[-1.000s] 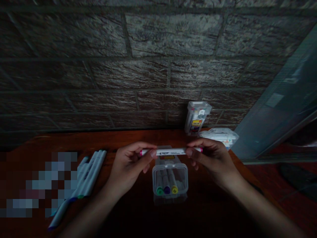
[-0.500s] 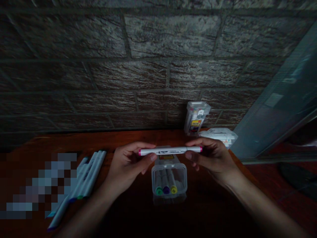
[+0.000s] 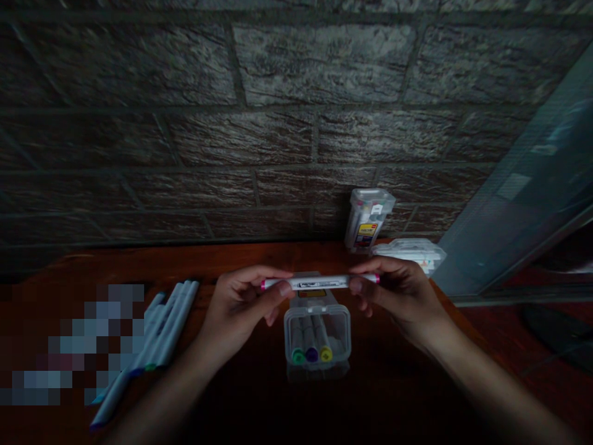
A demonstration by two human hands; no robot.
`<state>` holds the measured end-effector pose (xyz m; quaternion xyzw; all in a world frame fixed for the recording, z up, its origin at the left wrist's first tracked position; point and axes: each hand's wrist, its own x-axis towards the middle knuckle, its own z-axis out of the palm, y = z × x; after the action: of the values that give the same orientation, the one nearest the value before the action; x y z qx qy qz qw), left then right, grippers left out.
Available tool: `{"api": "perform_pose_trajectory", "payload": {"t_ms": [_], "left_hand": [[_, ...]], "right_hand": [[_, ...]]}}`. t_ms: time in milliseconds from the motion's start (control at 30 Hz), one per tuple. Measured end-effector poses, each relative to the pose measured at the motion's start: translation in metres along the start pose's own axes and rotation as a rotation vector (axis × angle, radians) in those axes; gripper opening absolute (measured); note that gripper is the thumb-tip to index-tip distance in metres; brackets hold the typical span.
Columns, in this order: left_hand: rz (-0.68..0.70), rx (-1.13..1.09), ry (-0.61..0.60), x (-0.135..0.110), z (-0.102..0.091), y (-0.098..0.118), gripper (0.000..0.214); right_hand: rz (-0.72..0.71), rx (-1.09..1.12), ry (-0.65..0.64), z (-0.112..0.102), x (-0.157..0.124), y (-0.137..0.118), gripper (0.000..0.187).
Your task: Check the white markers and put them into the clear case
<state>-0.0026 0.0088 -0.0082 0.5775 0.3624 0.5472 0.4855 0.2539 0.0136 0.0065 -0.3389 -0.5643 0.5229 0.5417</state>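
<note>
A white marker [image 3: 322, 283] with pink ends is held level between my two hands, its printed label facing me. My left hand [image 3: 248, 303] pinches it near the left end, thumb in front. Near the right end, my right hand [image 3: 398, 290] closes on it with thumb and fingers. Just below and behind the marker lies a clear plastic marker case [image 3: 341, 309], its open end toward me. Inside the case rest a green-ended marker [image 3: 298, 355], a purple-ended one [image 3: 312, 354] and a yellow-ended one [image 3: 326, 353].
Several white markers [image 3: 173, 324] lie side by side on the wooden table [image 3: 231, 253] at the left, beside a pixelated patch. A filled clear case [image 3: 368, 219] stands upright against the stone wall [image 3: 287, 136]. Another clear case [image 3: 410, 253] lies to its right.
The marker has turned slightly between my fingers, so its printing faces me more fully. My hands have otherwise hardly moved.
</note>
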Motion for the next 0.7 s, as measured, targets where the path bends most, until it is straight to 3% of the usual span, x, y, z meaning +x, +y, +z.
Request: {"api": "perform_pose_trajectory", "payload": {"t_ms": [333,700], "left_hand": [[-0.046,-0.054,0.011,0.000,0.000,0.000,0.012],[0.004,-0.086,-0.022,0.000,-0.004,0.001,0.020]], "right_hand": [[0.026,0.034,0.012,0.002,0.001,-0.005,0.018],[0.170,0.156,-0.022,0.001,0.001,-0.010,0.025]]}}
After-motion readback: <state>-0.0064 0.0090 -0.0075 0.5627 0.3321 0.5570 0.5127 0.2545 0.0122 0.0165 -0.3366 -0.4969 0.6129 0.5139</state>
